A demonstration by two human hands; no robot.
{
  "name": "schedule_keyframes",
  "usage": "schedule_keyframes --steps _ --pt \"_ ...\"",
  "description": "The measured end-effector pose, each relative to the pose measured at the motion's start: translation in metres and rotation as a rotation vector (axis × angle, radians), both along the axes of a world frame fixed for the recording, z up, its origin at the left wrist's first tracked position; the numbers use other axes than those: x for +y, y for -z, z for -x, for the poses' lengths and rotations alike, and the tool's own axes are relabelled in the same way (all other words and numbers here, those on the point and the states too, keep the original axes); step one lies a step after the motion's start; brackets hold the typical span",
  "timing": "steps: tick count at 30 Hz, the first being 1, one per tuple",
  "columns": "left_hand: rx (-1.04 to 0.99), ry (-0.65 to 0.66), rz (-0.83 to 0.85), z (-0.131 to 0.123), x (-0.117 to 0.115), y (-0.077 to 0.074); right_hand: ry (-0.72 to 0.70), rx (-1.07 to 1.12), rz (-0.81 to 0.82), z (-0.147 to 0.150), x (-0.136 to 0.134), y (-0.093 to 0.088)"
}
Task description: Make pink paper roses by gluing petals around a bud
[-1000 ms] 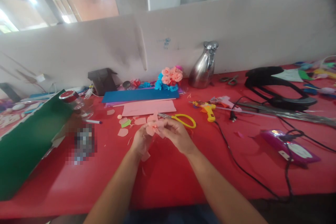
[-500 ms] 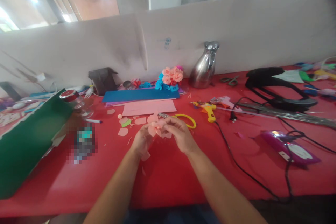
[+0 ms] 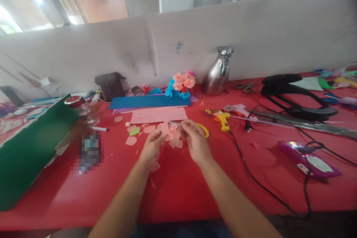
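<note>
Over the red table (image 3: pixel 178 189) both my hands meet around a small pink paper flower (image 3: pixel 170 134). My left hand (image 3: pixel 152 148) pinches its left side with thumb and fingers closed. The fingers of my right hand (image 3: pixel 195 139) are curled on its right petals. Just behind my right hand lie yellow-handled scissors (image 3: pixel 205 129), mostly hidden. Loose pink petal cut-outs (image 3: pixel 131 140) lie to the left of my hands. A pink sheet (image 3: pixel 158 115) and a blue sheet (image 3: pixel 149 101) lie further back.
A yellow glue gun (image 3: pixel 221 117) with a black cord lies to the right, a purple device (image 3: pixel 309 158) further right. A steel jug (image 3: pixel 217 70) and finished paper flowers (image 3: pixel 181 81) stand by the back partition. A green box (image 3: pixel 30 148) and a jar (image 3: pixel 80 108) are at left.
My hands have shifted slightly forward and apart, the flower turning between them and more petals showing. Nothing else on the table moved.
</note>
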State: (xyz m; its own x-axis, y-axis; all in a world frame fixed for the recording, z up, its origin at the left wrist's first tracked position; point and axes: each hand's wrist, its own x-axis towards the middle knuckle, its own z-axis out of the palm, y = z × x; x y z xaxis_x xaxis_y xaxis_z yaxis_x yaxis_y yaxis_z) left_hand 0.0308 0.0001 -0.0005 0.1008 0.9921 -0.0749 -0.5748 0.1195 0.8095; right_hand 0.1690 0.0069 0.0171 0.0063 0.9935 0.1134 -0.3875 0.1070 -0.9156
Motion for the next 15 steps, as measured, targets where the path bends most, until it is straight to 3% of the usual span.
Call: schedule_keyframes --steps 9,11,15 --pt "0.064 -0.115 -0.052 -0.004 0.004 0.001 0.223 -0.252 -0.18 0.002 -0.01 -0.003" --pt "0.087 -0.13 -0.086 -0.004 0.005 0.002 0.159 -0.236 -0.154 0.003 -0.01 -0.003" --pt "0.125 -0.16 -0.144 -0.002 0.006 0.005 -0.106 -0.099 0.012 0.005 -0.006 -0.001"
